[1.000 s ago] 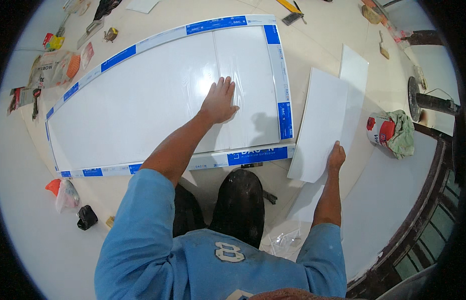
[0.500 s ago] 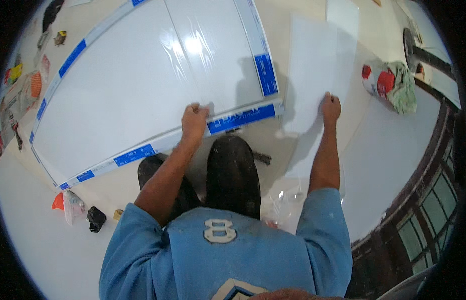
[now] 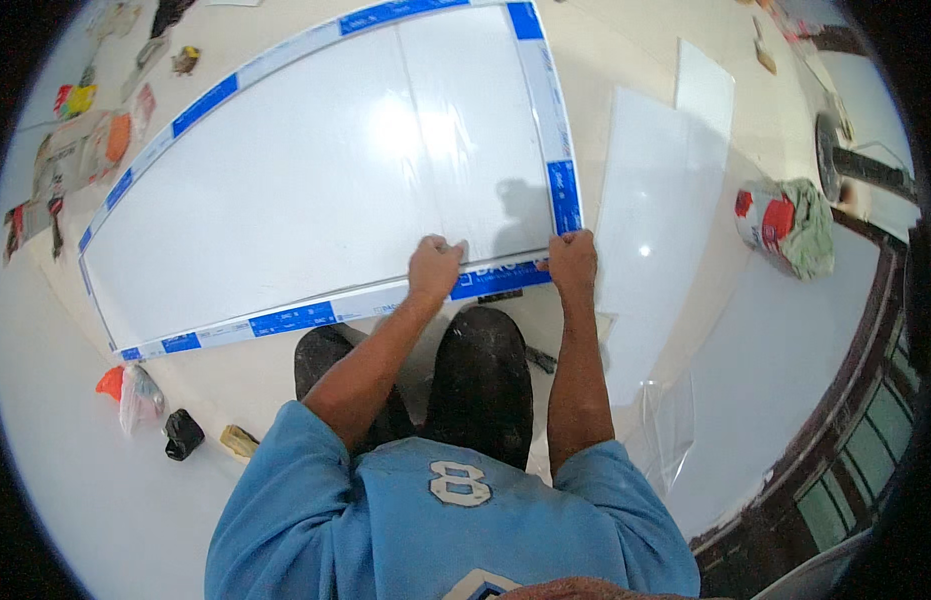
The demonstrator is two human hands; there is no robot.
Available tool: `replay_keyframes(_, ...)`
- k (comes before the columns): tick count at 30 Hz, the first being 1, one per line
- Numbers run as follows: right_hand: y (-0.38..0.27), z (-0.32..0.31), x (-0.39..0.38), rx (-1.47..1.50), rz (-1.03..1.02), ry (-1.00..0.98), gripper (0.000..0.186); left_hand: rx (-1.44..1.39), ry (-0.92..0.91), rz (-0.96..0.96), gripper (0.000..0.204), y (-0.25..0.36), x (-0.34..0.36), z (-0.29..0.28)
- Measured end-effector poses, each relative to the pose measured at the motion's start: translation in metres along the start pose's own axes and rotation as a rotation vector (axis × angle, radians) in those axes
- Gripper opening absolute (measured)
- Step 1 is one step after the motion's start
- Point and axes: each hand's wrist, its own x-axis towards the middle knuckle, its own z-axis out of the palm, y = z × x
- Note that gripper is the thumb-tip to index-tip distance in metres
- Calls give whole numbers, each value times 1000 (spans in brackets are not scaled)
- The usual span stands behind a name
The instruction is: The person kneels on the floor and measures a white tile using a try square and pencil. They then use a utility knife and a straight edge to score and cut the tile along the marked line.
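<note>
A large white panel (image 3: 285,190) lies before me, edged by a frame with blue-and-white protective film (image 3: 290,318). My left hand (image 3: 435,268) is closed on the near frame edge, right of its middle, with curled fingertips over the panel's face. Closed too, my right hand (image 3: 573,262) grips the frame at the near right corner. Both palms face away from view, so the exact finger contact is partly hidden. My knees are just below the near edge.
Loose white sheets (image 3: 650,190) lie to the right, beside a bucket (image 3: 765,215) with a green cloth (image 3: 811,235) over it. A stand fan (image 3: 830,155) stands farther right. Small bags (image 3: 140,398) and a black bundle (image 3: 183,434) sit at lower left; wrappers (image 3: 80,155) lie farther up.
My right hand has come left from above the loose sheets to the frame's corner. My left hand stays on the near edge. The view has shifted, showing more of the panel's far side.
</note>
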Motion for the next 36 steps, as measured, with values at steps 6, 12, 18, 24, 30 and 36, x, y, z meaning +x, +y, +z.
replay_keyframes(6,-9,17,-7,215,88,19,38,12,-13,-59,59,12,-5,-3)
replay_keyframes(12,11,25,5,456,112,95,37,66,-17,44,52,7,3,-3)
replay_keyframes(18,36,30,25,-53,-117,183,38,390,-134,267,57,11,3,-3)
replay_keyframes(24,27,28,12,-180,-122,189,40,587,-131,279,63,32,-26,-3)
replay_keyframes(30,17,27,-9,-275,-223,168,42,686,-249,388,69,37,-40,-10)
replay_keyframes(36,29,37,-11,-263,-338,223,45,660,-159,405,73,27,-39,4)
